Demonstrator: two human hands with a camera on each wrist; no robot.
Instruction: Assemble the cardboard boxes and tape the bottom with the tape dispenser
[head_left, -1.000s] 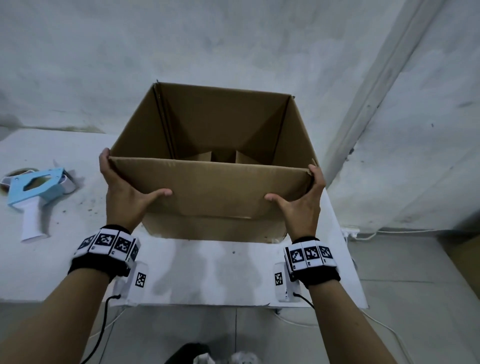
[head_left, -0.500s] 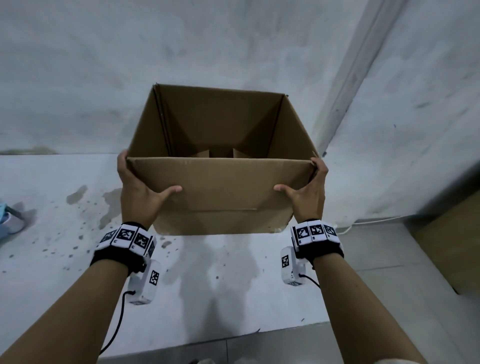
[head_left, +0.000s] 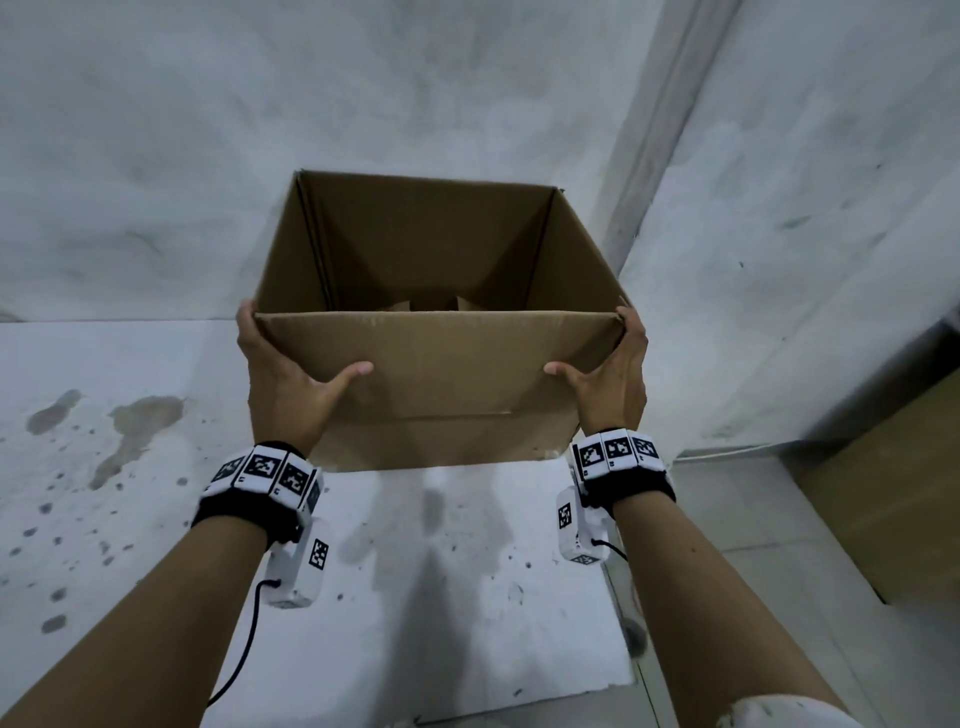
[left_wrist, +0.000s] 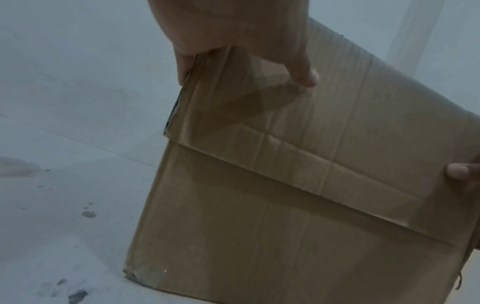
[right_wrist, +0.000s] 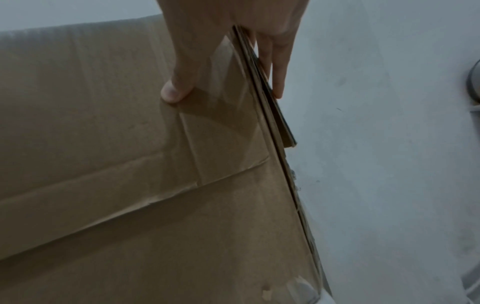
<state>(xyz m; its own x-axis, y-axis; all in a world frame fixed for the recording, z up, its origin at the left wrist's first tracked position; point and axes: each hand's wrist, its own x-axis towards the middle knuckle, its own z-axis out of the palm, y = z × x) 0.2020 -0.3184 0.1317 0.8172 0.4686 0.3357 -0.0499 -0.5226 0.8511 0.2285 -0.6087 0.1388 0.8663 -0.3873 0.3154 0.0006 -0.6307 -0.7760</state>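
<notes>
A brown cardboard box (head_left: 441, 374) is held up above the white table, open side toward me, with folded flaps visible deep inside. My left hand (head_left: 283, 374) grips its near left corner, thumb on the front face and fingers along the left side. At the near right corner my right hand (head_left: 613, 379) holds it the same way. The left wrist view shows the box's (left_wrist: 285, 205) creased front with my left hand (left_wrist: 233, 30) at its edge. In the right wrist view my right hand (right_wrist: 233, 20) clasps the box's (right_wrist: 130, 144) right edge. No tape dispenser is in view.
The white table (head_left: 156, 519) under the box is stained and speckled, and its right edge lies below my right wrist. Grey walls meet in a corner behind the box. A brown board (head_left: 893, 493) stands on the floor at the right, and a cable (head_left: 727, 454) runs along the wall.
The view has swung right with the box, which now sits higher above the table. The blue tape dispenser at the left has dropped out of view. Both hands keep their hold.
</notes>
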